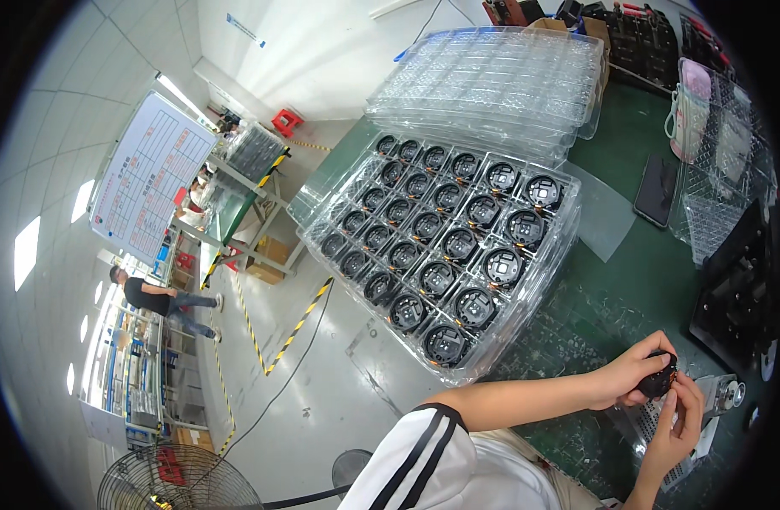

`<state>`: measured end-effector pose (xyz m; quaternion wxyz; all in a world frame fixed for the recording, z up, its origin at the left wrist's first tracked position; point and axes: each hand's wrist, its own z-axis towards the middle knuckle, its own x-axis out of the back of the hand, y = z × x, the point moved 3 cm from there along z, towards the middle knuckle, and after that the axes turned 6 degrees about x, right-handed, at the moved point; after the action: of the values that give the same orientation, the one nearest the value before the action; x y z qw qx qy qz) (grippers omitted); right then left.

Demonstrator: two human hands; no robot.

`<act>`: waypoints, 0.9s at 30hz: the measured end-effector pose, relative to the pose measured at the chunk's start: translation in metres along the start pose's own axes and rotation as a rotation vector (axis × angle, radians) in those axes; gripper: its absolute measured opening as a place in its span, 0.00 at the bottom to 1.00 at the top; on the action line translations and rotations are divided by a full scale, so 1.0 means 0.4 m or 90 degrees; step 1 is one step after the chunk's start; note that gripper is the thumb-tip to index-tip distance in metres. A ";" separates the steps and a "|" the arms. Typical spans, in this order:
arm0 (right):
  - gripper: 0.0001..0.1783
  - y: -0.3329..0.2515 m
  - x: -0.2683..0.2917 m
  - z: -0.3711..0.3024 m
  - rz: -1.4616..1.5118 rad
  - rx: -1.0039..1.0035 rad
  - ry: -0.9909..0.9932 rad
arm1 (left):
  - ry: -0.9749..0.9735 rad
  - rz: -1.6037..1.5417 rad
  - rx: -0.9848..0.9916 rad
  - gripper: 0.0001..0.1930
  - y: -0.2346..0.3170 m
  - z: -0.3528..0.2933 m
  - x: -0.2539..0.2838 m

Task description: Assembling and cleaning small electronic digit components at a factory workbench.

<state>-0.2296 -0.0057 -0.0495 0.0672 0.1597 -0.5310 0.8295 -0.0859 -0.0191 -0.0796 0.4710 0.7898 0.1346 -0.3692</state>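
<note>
Both hands are together on a small round black part (657, 376), the left hand (632, 374) gripping it, the right hand's (680, 418) fingertips against it, above the desk (589, 319). Along the desk's floor-side edge lies a clear tray (538, 278) of round black pieces; beyond stand stacked clear trays (492, 81).

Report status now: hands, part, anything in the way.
Left hand gripping black round part. Right hand at its edge. Plastic tray of round black parts off to the left, not blocking.
</note>
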 end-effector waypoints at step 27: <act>0.13 0.005 0.060 0.076 -0.078 0.072 -0.203 | 0.117 -0.020 -0.045 0.09 0.095 -0.011 0.034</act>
<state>-0.2467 -0.0355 -0.0315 0.0238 0.3246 -0.4769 0.8165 -0.0531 -0.0369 -0.0635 0.4781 0.8011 0.2027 -0.2977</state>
